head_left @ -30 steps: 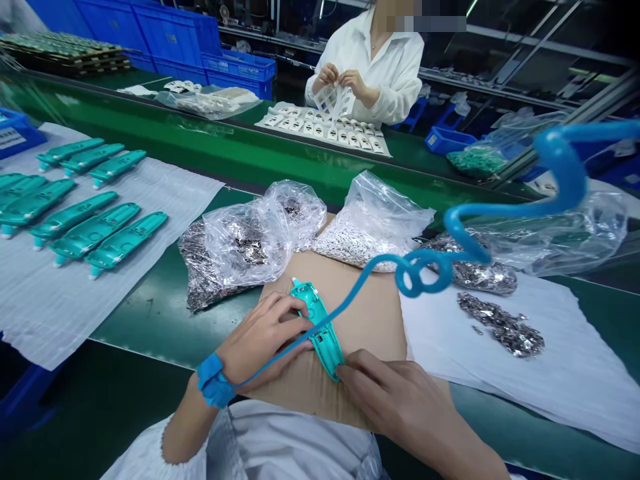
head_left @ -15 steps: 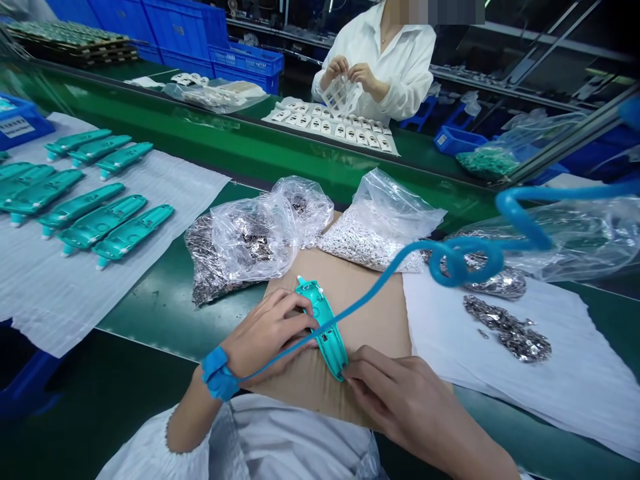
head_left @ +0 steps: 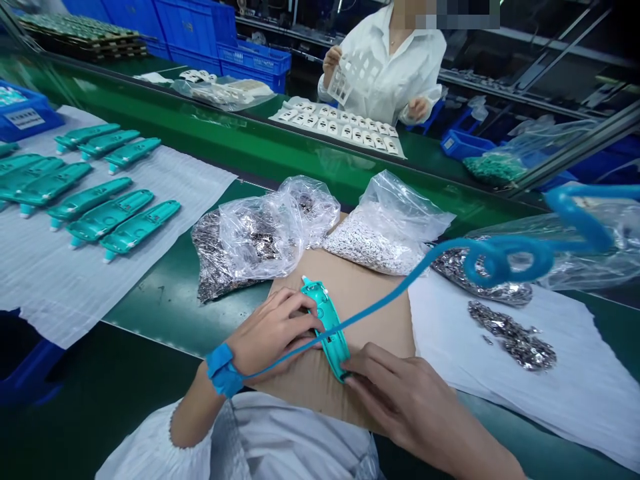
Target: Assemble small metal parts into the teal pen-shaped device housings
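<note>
A curved teal plastic casing lies lengthwise on a brown cardboard sheet, its small pointed tip facing away from me. My left hand wraps over its upper part, fingers across the casing. My right hand grips its lower end from the other side, with the fingertips on the edge. A blue wrist strap circles my left wrist, and its blue coiled cord runs from it over the casing to the right.
Several teal casings lie in rows on a white sheet to the left. Plastic bags of metallic parts and white parts sit beyond the cardboard. Loose metal pieces lie on paper at right. Across the green belt, a co-worker holds a perforated white sheet.
My hands stay on the casing. The whole view has drifted slightly, the blue cord has swung, and the co-worker has lifted the white sheet in one hand and lowered the other.
</note>
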`<move>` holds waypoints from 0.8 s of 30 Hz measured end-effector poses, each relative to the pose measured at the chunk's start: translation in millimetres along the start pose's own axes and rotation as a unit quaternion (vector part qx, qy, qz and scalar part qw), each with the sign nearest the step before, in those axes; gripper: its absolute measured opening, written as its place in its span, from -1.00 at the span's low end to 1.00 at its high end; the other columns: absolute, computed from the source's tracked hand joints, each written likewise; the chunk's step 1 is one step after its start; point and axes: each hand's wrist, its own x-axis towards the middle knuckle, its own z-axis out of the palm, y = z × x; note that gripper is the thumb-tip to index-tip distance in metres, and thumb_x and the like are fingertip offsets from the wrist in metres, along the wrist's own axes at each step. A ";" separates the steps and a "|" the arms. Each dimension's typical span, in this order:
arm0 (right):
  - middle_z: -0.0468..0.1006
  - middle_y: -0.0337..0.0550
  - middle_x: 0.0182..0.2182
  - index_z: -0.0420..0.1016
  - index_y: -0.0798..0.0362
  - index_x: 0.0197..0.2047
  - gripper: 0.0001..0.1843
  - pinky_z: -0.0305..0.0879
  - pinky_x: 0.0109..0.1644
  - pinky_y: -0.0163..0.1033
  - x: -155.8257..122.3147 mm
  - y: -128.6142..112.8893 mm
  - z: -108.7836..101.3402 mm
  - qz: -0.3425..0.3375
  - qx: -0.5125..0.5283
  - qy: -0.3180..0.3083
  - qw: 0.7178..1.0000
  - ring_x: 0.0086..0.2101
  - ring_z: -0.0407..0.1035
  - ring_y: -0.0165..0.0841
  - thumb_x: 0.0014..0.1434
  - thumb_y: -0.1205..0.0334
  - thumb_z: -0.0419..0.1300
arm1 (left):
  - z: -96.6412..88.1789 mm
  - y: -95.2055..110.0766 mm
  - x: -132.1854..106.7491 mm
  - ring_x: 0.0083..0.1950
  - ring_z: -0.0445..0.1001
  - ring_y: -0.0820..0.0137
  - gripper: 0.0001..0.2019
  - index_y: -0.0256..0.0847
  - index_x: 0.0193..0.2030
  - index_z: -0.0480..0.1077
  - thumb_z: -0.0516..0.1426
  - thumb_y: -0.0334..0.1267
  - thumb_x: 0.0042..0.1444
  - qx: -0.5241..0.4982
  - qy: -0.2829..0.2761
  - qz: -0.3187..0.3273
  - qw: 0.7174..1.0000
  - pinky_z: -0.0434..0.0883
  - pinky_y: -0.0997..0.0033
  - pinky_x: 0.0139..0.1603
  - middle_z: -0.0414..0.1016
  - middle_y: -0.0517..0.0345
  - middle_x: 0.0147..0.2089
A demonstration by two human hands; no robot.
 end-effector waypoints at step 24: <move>-0.14 -0.47 -0.67 0.41 -0.05 -0.29 -0.83 -0.20 -0.64 -0.44 94.4 -11.8 1.9 0.096 0.724 0.274 0.626 -0.67 -0.30 -0.52 0.33 0.26 0.04 | -6.6 11.7 1.3 0.01 0.32 0.18 -0.75 -0.04 0.01 0.50 0.03 -0.12 0.39 0.103 -0.023 -0.019 0.994 0.36 0.23 -0.03 0.38 -0.01 -0.03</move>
